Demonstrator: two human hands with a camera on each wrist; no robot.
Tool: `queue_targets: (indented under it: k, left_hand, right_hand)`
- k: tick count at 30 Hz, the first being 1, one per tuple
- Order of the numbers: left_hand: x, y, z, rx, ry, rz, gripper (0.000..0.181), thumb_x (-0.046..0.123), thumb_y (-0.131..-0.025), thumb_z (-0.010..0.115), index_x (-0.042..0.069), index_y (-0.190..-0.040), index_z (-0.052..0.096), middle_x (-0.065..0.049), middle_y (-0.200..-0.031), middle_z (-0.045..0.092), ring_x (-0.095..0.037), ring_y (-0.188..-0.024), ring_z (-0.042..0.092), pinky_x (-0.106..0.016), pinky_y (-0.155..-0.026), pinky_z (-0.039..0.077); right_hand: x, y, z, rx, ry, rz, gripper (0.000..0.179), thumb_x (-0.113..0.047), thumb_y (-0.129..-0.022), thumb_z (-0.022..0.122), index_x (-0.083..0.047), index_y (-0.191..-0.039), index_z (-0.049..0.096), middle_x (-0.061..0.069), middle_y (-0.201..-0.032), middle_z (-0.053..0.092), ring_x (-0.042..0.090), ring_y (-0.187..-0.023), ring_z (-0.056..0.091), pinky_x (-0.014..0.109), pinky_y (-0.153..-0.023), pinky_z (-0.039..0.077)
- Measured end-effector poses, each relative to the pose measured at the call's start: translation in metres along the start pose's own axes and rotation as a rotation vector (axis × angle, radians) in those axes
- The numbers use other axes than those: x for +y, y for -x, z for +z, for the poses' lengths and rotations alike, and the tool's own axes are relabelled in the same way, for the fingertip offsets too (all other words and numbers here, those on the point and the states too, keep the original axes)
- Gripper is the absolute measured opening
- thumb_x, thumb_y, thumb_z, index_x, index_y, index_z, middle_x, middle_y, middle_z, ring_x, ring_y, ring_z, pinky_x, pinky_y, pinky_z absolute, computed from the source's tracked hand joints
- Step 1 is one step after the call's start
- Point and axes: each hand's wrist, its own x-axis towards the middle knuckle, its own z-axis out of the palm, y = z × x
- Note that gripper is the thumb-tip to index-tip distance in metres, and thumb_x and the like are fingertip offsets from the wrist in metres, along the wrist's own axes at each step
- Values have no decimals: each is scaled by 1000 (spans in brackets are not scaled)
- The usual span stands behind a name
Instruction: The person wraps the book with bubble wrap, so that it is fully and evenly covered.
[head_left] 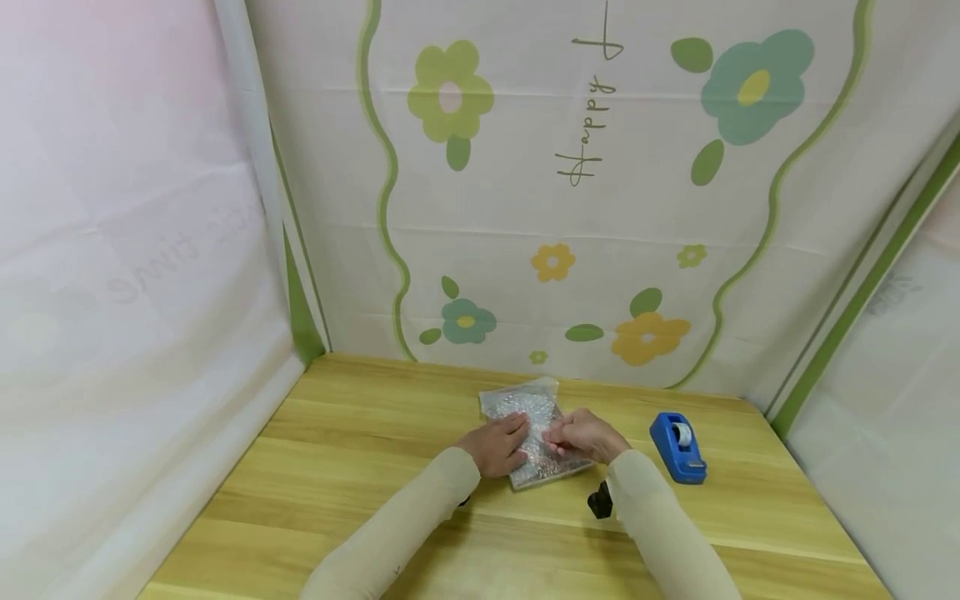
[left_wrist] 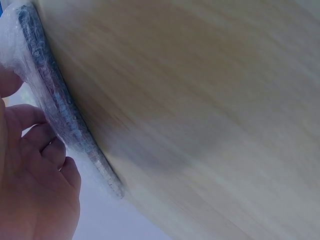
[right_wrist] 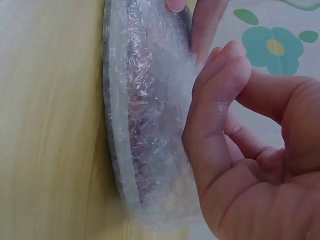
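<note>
A flat, roughly rectangular package in clear bubble wrap [head_left: 536,471] lies on the table between both hands. My left hand [head_left: 497,447] rests on its left side, fingers stretched over the wrap. From the right, my right hand [head_left: 588,435] pinches with thumb and forefinger at the top surface of the package, near its middle. In the right wrist view, those curled fingers [right_wrist: 215,110] touch the wrapping; what lies between their tips is mostly hidden. The left wrist view shows the package edge-on [left_wrist: 70,112], dark under the plastic.
A blue tape dispenser [head_left: 678,450] with a white roll stands right of my right hand. Under the right wrist is a small black object [head_left: 601,502]. The wooden table [head_left: 360,433] ends at a flowered cloth wall [head_left: 510,208], with cloth on both sides.
</note>
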Motion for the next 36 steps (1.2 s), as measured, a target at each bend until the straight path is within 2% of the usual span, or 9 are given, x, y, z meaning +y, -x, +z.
queue_targets:
  k: [6, 11, 15, 22, 28, 36]
  left_hand:
    - [0, 1, -2, 9, -5, 3, 61, 39, -114, 42, 7, -166, 34, -9, -175, 30, -23, -163, 29, -34, -133, 27]
    - [-4, -4, 6, 20, -9, 4, 63, 40, -113, 42, 7, -166, 33, -9, -175, 30, -23, -163, 28, -33, -133, 27]
    - [-3, -3, 3, 16, -4, 8, 62, 38, -113, 42, 6, -166, 33, -10, -175, 30, -24, -163, 28, -34, -133, 28]
    - [1, 3, -8, 3, -6, 7, 61, 37, -113, 43, 5, -165, 34, -11, -174, 32, -24, -163, 29, -35, -132, 30]
    - [2, 4, -9, 1, -9, 18, 61, 35, -114, 43, 4, -165, 34, -12, -174, 32, -26, -163, 30, -36, -132, 30]
    - [5, 6, -11, -2, -19, 18, 61, 36, -113, 44, 4, -165, 35, -11, -174, 33, -25, -162, 31, -35, -132, 30]
  right_hand:
    - [-2, 0, 0, 21, 41, 63, 18, -11, -101, 71, 3, -95, 78, 1, -68, 68, 3, -54, 57, 15, -53, 52]
    - [-4, -2, -1, 26, 98, 91, 21, -14, -99, 73, -3, -81, 79, -2, -64, 68, 1, -51, 55, 14, -50, 49]
    - [-4, -2, 0, 38, 104, 98, 24, -18, -100, 73, -3, -82, 79, -3, -63, 68, -1, -49, 54, 13, -48, 47]
    - [-3, -5, 7, 121, 141, 76, 41, -32, -104, 67, -2, -78, 76, -4, -57, 65, -1, -44, 51, 13, -44, 43]
    - [-4, -10, 13, 174, 183, 90, 50, -41, -104, 67, -1, -75, 77, -2, -54, 64, 0, -42, 49, 14, -43, 43]
    - [-7, -19, 14, 199, 264, 140, 49, -42, -102, 69, -7, -69, 75, -3, -52, 60, 1, -42, 47, 15, -43, 42]
